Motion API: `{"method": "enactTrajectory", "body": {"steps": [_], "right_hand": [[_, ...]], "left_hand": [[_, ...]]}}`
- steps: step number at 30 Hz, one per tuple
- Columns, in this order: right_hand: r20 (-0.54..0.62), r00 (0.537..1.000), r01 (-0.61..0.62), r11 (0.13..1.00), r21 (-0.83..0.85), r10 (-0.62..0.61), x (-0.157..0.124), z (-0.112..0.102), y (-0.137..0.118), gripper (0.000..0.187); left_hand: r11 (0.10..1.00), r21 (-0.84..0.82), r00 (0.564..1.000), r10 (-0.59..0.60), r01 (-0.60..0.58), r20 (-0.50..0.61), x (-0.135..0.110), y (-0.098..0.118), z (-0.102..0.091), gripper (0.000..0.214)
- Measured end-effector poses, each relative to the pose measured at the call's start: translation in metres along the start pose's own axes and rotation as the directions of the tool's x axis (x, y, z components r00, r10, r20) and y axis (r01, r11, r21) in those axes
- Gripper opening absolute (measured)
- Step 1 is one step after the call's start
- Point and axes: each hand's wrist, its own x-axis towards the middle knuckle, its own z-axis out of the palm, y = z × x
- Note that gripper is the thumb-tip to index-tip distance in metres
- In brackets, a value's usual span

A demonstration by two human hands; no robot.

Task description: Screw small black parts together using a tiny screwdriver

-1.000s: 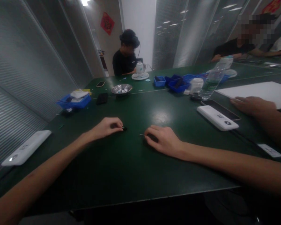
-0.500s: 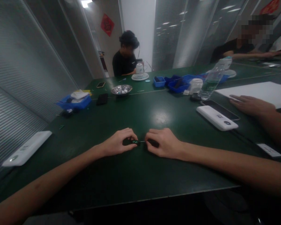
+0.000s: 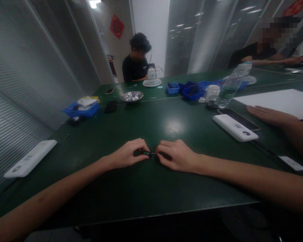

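Observation:
My left hand (image 3: 127,155) rests on the dark green table (image 3: 146,188) with its fingers pinched round a small dark part (image 3: 145,153) that shows a green spot. My right hand (image 3: 175,155) lies just to its right, fingers closed on a thin dark tool (image 3: 164,155) whose slim metal tip points left and meets the small part. The two hands almost touch at the table's middle, near the front edge.
A white power bank (image 3: 30,163) lies at the left, another (image 3: 235,127) with a phone (image 3: 238,118) at the right. Another person's hand (image 3: 267,115) rests flat at the right. Blue trays (image 3: 82,109), a metal bowl (image 3: 131,96) and a water bottle (image 3: 229,85) stand farther back.
My left hand has slid right and toward me with the small part until it met the tool tip in my right hand. The right hand has hardly moved.

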Motion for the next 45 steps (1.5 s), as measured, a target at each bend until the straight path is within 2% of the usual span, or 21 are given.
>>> {"method": "enactTrajectory", "body": {"steps": [7,15,22,27,30,33,35,38,40,42,45], "right_hand": [[0.032,0.997,0.070,0.998,0.004,-0.070,0.002,0.004,0.001,0.017],[0.013,0.997,0.073,0.997,0.002,-0.073,0.001,0.007,0.001,0.021],[-0.081,0.992,-0.097,0.995,0.018,0.098,0.003,0.004,0.001,0.021],[-0.090,0.983,-0.160,0.987,0.009,0.160,0.003,0.005,0.002,0.019],[-0.090,0.981,-0.170,0.985,0.016,0.170,0.003,0.005,0.003,0.019],[-0.089,0.981,-0.171,0.985,0.022,0.172,0.003,0.004,0.003,0.019],[-0.094,0.981,-0.167,0.986,0.022,0.168,0.003,0.004,0.003,0.020],[-0.088,0.982,-0.165,0.986,0.028,0.167,0.004,0.004,0.003,0.021],[-0.081,0.983,-0.162,0.986,0.035,0.165,0.004,0.004,0.003,0.021],[-0.082,0.983,-0.164,0.986,0.034,0.167,0.003,0.004,0.003,0.022],[-0.070,0.985,-0.154,0.987,0.043,0.157,0.003,0.003,0.002,0.023]], "left_hand": [[1.000,0.007,1.000,0.013,-0.014,0.017,0.001,0.004,0.007,0.020],[1.000,-0.001,1.000,-0.030,0.030,0.000,0.003,0.004,0.010,0.024],[0.996,-0.003,0.993,-0.093,0.093,-0.074,0.002,0.009,0.008,0.036],[0.993,0.015,0.991,-0.114,0.115,-0.062,-0.001,0.009,0.004,0.040],[0.994,-0.022,0.995,-0.104,0.103,-0.011,-0.004,0.001,-0.003,0.039],[0.995,-0.061,0.996,-0.073,0.076,0.054,-0.005,-0.015,-0.016,0.025],[0.994,-0.065,0.995,-0.081,0.084,0.052,-0.006,-0.030,-0.027,0.021],[0.988,-0.028,0.988,-0.151,0.150,-0.025,-0.014,-0.061,-0.050,0.023],[0.973,0.021,0.968,-0.228,0.232,-0.108,-0.025,-0.087,-0.069,0.027],[0.929,0.084,0.917,-0.335,0.360,-0.216,-0.044,-0.118,-0.091,0.033],[0.829,0.118,0.792,-0.466,0.547,-0.395,-0.081,-0.162,-0.123,0.042]]}}
